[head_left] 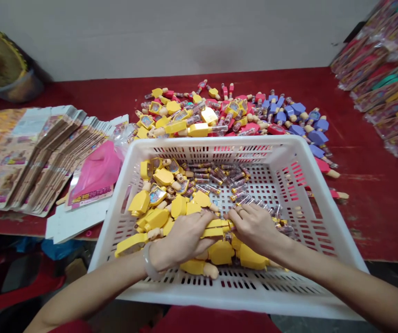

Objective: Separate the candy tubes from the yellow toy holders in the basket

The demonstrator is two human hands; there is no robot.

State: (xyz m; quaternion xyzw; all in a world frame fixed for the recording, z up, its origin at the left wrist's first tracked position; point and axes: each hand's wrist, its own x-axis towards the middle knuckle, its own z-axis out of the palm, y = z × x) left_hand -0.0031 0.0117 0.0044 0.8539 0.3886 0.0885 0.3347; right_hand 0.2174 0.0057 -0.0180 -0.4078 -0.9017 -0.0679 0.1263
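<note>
The left hand [204,231] is closed around a yellow toy piece [216,227], gripping it from the left above the near half of a white plastic basket [219,298]. The right hand [233,219], with a ring on one finger, has its fingers bent closed at the right end of the same piece; exactly what the fingertips pinch there is hidden. A pale bracelet [150,263] circles the left wrist

Inside the basket, more yellow pieces [155,219] with beige ends lie heaped on the left and below the hands, while clear tubes [238,185] with yellow ends lie loose across the middle and towards the right. The basket sits at the near side of a red tabletop [358,185]. Just beyond its far rim is a mixed pile of yellow, red and purple toys [318,137], purple mostly on the right. To the left of the basket, a pink item [98,171] lies on printed cards near a long row of stacked cards [42,162], with a tub [25,88] behind. Bagged goods [393,92] are stacked at the far right, against the wall
</note>
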